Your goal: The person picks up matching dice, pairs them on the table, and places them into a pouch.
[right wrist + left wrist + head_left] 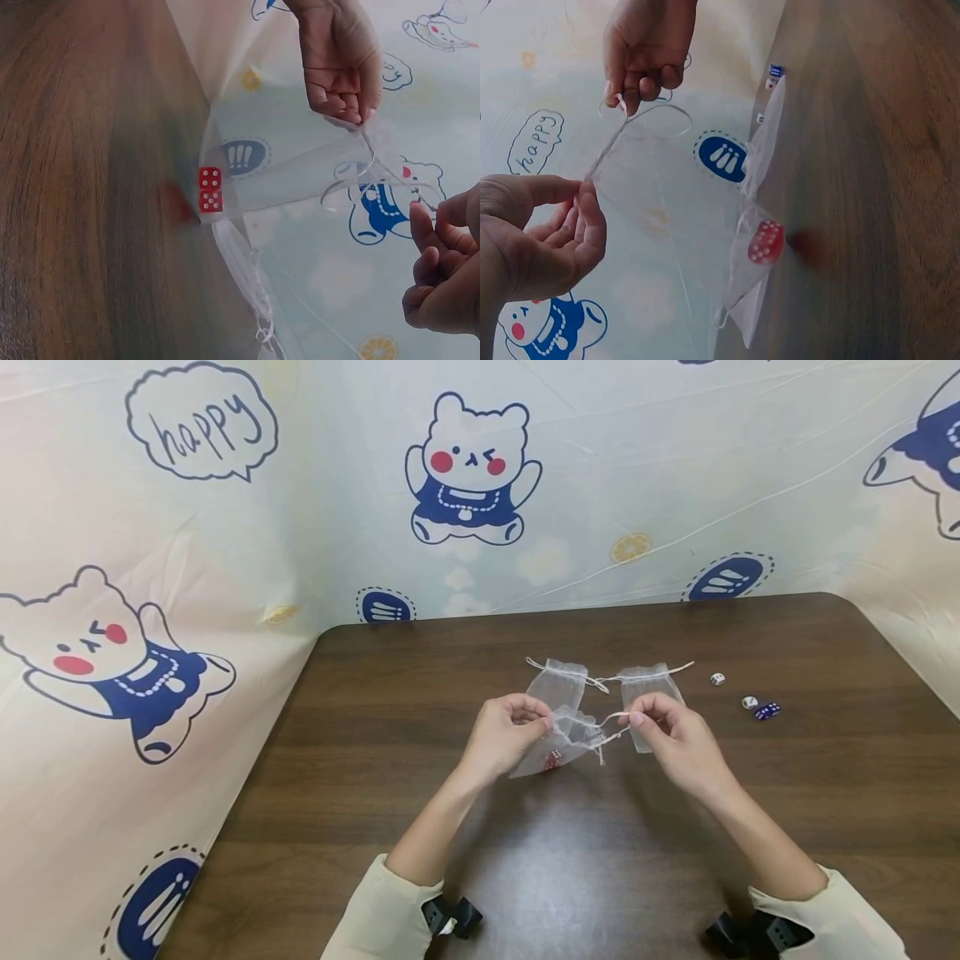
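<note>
A sheer white drawstring pouch hangs above the table between my hands. My left hand pinches its gathered mouth with thumb and forefinger. Red dice with white pips, two in the right wrist view, lie at the pouch's bottom corner. With thumb and forefinger, my right hand pinches the white drawstring, which stretches out from the mouth in loops. Behind the hands, two more sheer pouches lie flat on the table, one left and one right, the latter partly covered by the right hand.
Right of the pouches, two white dice, one farther back and one nearer, lie on the brown wooden table. Blue dice touch or nearly touch the nearer one. A printed cloth hangs behind and left of the table.
</note>
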Action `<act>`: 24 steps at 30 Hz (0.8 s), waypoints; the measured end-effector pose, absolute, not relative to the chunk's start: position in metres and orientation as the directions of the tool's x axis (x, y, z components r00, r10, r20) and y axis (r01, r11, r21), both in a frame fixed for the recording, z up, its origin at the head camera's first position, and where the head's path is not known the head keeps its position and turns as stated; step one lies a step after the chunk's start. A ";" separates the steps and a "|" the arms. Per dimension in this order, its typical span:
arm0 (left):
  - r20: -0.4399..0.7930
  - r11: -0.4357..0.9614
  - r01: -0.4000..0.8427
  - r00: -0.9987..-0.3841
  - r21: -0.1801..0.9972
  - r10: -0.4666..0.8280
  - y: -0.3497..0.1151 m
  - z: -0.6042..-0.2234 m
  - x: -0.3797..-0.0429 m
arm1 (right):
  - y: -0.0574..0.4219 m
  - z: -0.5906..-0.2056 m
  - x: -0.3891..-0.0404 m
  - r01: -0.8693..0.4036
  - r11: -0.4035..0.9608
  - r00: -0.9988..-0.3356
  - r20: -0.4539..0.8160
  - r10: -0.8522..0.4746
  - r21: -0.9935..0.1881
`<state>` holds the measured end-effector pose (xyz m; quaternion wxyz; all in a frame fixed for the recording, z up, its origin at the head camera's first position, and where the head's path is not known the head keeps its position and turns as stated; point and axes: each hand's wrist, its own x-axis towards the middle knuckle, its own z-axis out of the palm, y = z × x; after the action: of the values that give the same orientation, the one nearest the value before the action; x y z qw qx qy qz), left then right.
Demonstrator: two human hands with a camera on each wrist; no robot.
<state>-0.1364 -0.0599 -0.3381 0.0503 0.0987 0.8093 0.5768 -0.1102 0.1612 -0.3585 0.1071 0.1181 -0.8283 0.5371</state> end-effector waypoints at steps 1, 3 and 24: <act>0.032 0.310 0.106 -0.972 0.945 0.233 -0.060 -0.338 -0.136 | 0.161 -0.358 -0.110 -0.310 0.394 -0.950 0.303 -0.081 -0.865; 0.025 0.319 0.107 -0.968 0.942 0.251 -0.060 -0.339 -0.136 | 0.161 -0.357 -0.110 -0.312 0.391 -0.949 0.305 -0.081 -0.866; -0.022 -0.121 -0.082 -0.903 0.989 0.428 -0.069 -0.339 -0.140 | 0.166 -0.360 -0.114 -0.296 0.400 -0.951 0.305 -0.042 -0.868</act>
<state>-0.1405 -0.0691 -0.3387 0.1733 0.1354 0.6401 0.7362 -0.1142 0.1662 -0.3599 0.1177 0.1021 -0.8282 0.5383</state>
